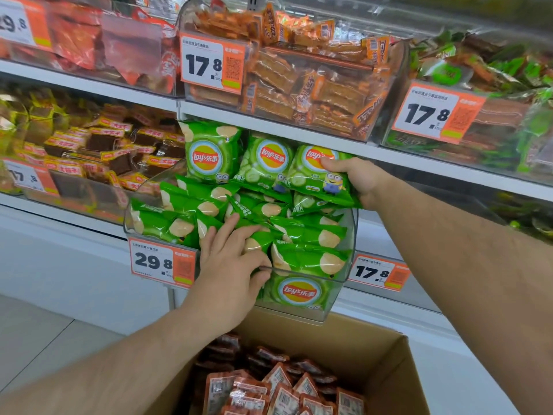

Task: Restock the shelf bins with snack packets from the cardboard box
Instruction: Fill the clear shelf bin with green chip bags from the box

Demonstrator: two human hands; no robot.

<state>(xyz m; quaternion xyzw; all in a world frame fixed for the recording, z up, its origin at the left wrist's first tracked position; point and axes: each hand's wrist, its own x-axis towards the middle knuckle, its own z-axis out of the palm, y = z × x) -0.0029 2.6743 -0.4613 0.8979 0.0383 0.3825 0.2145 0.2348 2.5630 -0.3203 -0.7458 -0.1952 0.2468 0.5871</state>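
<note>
A clear plastic shelf bin at the centre of the view is heaped with small green Lay's crisp packets, most lying flat with pale crisp pictures showing, three standing upright along the back at 12 o'clock. One more packet shows through the bin's front wall at 6 o'clock. An orange-and-white price tag reading 29.8 hangs at the bin's 9 o'clock corner.

The left hand lies over the front of the heap, fingers spread and laid flat on the packets, thumb hooked at the bin's front rim. The right hand, at 2 o'clock from the bin, pinches the rightmost upright green packet with a yellow cartoon figure, thumb on its face and fingers behind.

At 6 o'clock an open brown cardboard box holds red-brown snack packets with white barcode labels, piled loosely.

Above, at 12 o'clock, a clear bin of orange-wrapped snack bars carries a 17.8 tag.
</note>
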